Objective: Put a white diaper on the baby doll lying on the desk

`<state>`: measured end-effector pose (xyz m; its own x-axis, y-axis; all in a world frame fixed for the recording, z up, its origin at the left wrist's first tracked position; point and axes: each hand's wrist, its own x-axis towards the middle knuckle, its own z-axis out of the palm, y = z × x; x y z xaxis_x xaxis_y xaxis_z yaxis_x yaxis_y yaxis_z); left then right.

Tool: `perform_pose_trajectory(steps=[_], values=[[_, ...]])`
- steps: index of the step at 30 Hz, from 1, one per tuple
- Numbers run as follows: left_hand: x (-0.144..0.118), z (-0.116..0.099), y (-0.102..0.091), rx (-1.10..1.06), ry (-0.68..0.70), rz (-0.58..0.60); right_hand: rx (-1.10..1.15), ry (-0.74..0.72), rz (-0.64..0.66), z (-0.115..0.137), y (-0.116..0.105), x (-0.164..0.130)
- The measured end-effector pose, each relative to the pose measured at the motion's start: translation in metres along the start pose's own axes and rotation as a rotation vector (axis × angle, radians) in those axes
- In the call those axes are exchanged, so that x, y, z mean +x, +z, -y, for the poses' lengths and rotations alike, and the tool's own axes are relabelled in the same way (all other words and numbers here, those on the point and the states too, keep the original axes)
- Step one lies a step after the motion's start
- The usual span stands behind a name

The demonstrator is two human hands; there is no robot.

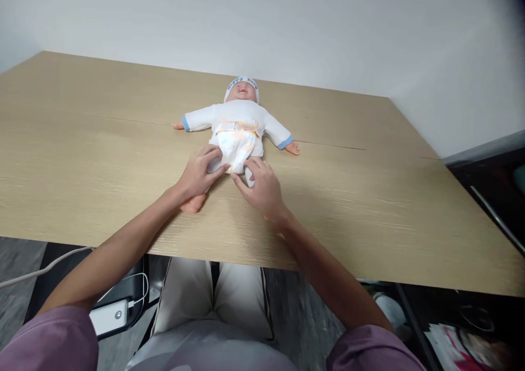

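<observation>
A baby doll (240,111) lies on its back on the table, head toward the wall, arms spread. It wears a white long-sleeved top with blue cuffs and a white cap with blue lettering. A white diaper (237,144) with an orange patterned waistband is around its hips. My left hand (200,169) is at the diaper's left leg edge, fingers bent over the doll's thigh and thumb against the crotch. Opposite it, my right hand (262,188) bends around the other leg edge, thumb near the diaper's lower end. The doll's right-side leg is mostly hidden behind my right hand.
The wooden table (353,196) meets a white wall at the back. Below its front edge, a white power bank (110,317) with a cable lies on a black seat at left. Dark shelving with papers (445,341) stands at lower right.
</observation>
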<state>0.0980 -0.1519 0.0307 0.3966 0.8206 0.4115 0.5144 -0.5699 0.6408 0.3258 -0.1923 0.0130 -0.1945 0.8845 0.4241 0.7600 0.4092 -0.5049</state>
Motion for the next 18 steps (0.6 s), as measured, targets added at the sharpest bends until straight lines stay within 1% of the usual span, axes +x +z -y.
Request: perform_pose_trajectory(steps=[2, 5, 7, 9, 11, 13, 16, 18], values=[[0.0, 0.001, 0.001, 0.007, -0.015, 0.008, -0.012, 0.018, 0.011, 0.0, 0.002, 0.001], [-0.001, 0.008, 0.002, -0.032, -0.074, 0.017, 0.027, 0.099, 0.013, -0.001, 0.006, 0.003], [0.0, 0.014, 0.004, -0.14, -0.124, 0.015, 0.119, 0.163, -0.01, -0.002, 0.007, 0.004], [0.001, 0.019, 0.006, -0.297, -0.177, -0.007, 0.231, 0.21, -0.07, -0.003, 0.006, 0.005], [0.002, 0.023, 0.007, -0.464, -0.244, -0.047, 0.313, 0.238, -0.135, -0.005, 0.003, 0.004], [0.003, 0.025, 0.008, -0.594, -0.316, -0.097, 0.358, 0.269, -0.164, -0.007, -0.001, 0.004], [0.002, 0.026, 0.008, -0.641, -0.396, -0.151, 0.389, 0.316, -0.15, -0.01, -0.008, 0.003], [0.0, 0.025, 0.006, -0.621, -0.429, -0.135, 0.342, 0.311, -0.134, -0.01, -0.012, 0.003]])
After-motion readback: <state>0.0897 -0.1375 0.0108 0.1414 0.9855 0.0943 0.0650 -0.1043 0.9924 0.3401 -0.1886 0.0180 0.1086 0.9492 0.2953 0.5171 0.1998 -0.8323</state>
